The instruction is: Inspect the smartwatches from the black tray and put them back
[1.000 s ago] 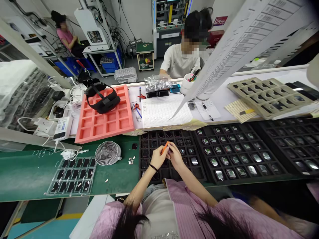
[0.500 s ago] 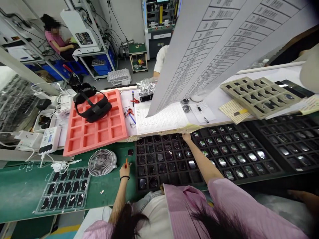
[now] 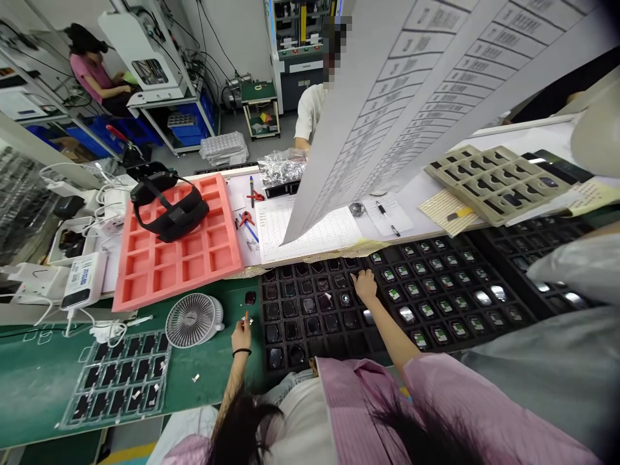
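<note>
My left hand rests over the green mat and is shut on a small orange tool, with a black band on the wrist. Beside it lies a small dark square piece. My right hand reaches forward, fingers spread on the far edge of a black compartment tray. That tray holds dark, glossy small devices, and one cell under my fingers is hidden. Further right, a second black tray carries devices with small lit-looking screens.
A grey-clad arm or body covers the right trays. A large printed sheet hangs across the view. Nearby are a small fan, a clear tray, and a pink foam tray bearing a black head strap.
My hands have parted from their meeting point over the tray: the left moved onto the mat with the orange tool, the right reached forward. Grey cloth has entered at right.
</note>
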Demonstrator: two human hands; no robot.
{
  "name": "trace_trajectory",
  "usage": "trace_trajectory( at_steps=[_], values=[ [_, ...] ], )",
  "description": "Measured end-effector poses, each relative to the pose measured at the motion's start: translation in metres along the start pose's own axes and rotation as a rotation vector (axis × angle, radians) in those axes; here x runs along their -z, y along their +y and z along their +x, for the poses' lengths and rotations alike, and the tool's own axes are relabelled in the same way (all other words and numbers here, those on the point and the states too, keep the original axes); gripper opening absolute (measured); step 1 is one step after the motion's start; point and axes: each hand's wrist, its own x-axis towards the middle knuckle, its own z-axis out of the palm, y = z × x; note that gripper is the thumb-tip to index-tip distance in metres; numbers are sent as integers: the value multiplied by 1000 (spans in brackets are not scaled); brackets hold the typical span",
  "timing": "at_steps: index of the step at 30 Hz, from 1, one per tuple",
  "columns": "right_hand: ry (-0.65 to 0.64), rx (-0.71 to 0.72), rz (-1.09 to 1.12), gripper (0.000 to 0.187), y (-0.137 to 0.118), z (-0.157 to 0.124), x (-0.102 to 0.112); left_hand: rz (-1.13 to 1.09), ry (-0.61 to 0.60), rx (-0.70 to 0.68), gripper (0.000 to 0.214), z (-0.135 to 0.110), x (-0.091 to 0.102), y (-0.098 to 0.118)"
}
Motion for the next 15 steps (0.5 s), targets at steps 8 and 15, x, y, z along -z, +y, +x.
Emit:
trace_trajectory(
  at_steps=[8, 15],
  values=[
    [-98, 22, 530, 29, -33, -38, 18, -270, -181, -377, 34, -50, -16, 60],
    [-423, 9, 1102, 34, -94, -117, 31, -574, -571, -679, 49, -121, -24, 134]
  ],
)
